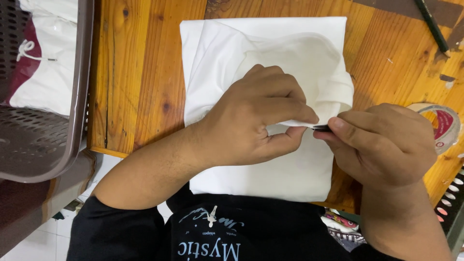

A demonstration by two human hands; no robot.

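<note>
A folded white cloth (270, 53) lies on the wooden table (140, 72) in front of me. My left hand (251, 116) rests on it and pinches a raised fold of its right edge between thumb and forefinger. My right hand (382, 145) meets that fold from the right and grips a small dark, thin object (321, 128) at the cloth's edge; most of the object is hidden by my fingers.
A brown perforated plastic basket (46, 135) holding white and maroon garments stands at the left, beside the table. A roll of tape (442, 125) lies at the right edge, a dark pen (432, 26) at the top right.
</note>
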